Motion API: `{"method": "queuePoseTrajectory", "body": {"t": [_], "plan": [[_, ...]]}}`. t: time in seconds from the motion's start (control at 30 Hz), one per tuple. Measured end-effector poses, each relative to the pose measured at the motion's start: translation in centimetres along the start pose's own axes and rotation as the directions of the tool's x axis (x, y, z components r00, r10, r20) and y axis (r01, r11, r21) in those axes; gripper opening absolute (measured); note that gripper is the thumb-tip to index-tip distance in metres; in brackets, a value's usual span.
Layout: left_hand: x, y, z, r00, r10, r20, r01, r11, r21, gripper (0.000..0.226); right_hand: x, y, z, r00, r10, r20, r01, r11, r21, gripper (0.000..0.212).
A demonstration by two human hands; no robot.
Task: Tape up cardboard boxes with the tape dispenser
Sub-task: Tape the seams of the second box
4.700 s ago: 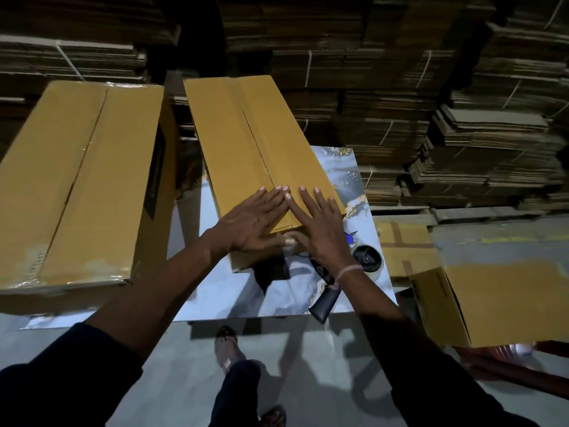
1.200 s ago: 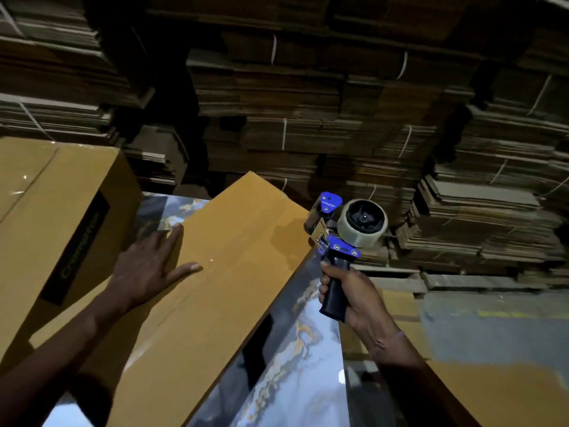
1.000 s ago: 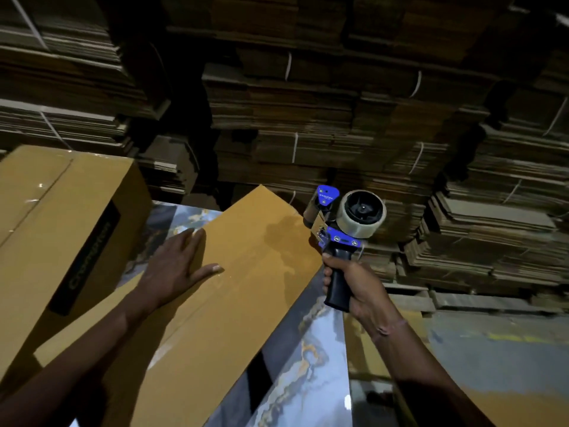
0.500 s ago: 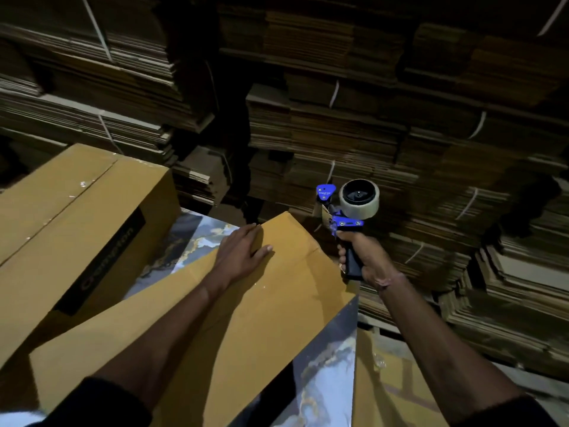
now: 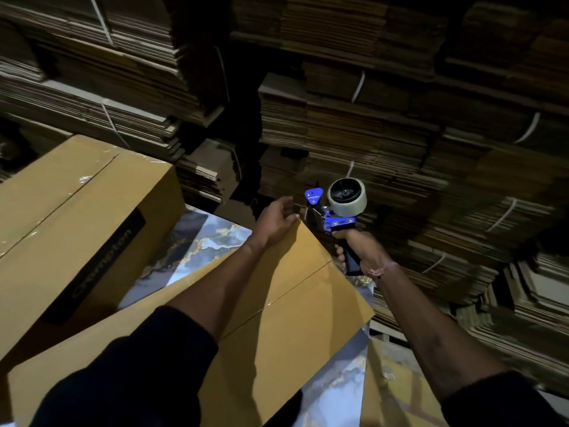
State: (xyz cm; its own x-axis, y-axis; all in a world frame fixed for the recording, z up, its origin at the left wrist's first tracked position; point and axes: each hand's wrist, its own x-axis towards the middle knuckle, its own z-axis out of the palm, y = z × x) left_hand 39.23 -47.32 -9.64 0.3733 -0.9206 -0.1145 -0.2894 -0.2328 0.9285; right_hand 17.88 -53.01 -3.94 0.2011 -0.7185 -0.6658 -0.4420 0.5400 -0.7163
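While the left hand (image 5: 278,221) is resting with loose fingers over the far end of the cardboard box (image 5: 271,306) on the table (image 5: 209,241), probably to steady it, the right hand (image 5: 358,252) is gripping the handle of the tape dispenser (image 5: 337,211) just beyond that end, seemingly for starting the seam.

— Any lettering you can read?
— One word, "Crompton", on a black strip down the side of the taped box (image 5: 77,229), left of the left hand (image 5: 277,221).
— And the tape dispenser (image 5: 335,211)?
— Its blue plate carries print too small to read.
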Motion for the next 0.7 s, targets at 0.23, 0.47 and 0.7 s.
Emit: {"method": "queuePoseTrajectory", "body": {"t": [0.23,0.47,0.7], "plan": [[2.3,-1.2,1.7,0.996,-0.027,-0.079,0.015,0.99,-0.143,0.052,0.8,-0.3,0.7,0.995,0.072,0.063,-0.076,0.995,0.066,0.032],[2.7,-0.9,1.5,0.989,0.038,-0.141,-0.068,0.974,-0.218,0.048,0.6,-0.8,1.2,0.991,0.094,0.094,-0.101,0.992,0.077,0.033],[2.8,-0.9,0.2,0.992,0.1,-0.072,-0.112,0.977,-0.182,0.03,0.6,-1.1,1.1,0.991,0.089,0.097,-0.099,0.991,0.094,0.032]]}}
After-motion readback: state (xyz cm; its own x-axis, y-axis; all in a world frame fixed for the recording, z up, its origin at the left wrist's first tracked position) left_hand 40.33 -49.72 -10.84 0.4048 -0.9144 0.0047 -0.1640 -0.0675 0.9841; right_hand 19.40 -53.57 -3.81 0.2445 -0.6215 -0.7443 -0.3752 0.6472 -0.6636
